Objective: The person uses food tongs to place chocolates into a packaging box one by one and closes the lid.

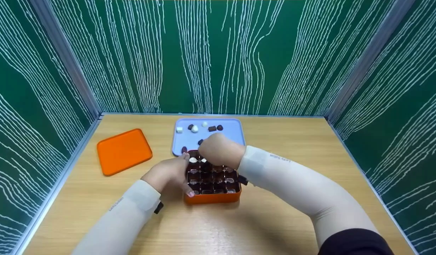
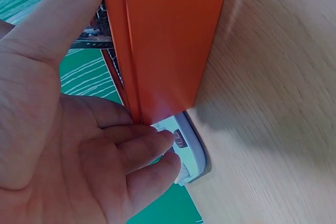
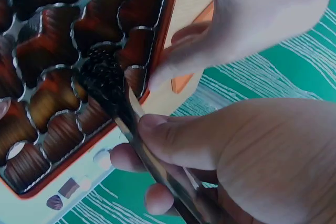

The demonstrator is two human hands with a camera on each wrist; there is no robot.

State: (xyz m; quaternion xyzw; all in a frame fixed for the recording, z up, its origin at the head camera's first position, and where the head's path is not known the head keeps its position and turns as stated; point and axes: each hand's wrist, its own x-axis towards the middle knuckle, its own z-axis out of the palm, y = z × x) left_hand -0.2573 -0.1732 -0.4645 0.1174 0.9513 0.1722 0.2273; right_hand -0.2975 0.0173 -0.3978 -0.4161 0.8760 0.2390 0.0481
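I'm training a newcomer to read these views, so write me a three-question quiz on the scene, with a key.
1. Which hand holds the dark tool? A: left. B: right. C: both.
2. True or false: the left hand touches the orange box.
3. Fill in: beyond the box lies a pale ___ tray.
Key: 1: B, the right hand. 2: true. 3: blue.

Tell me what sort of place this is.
Probably a small work booth: a wooden table sits inside green panels streaked with white lines, with grey posts at the corners. What lies beyond the panels is not shown.
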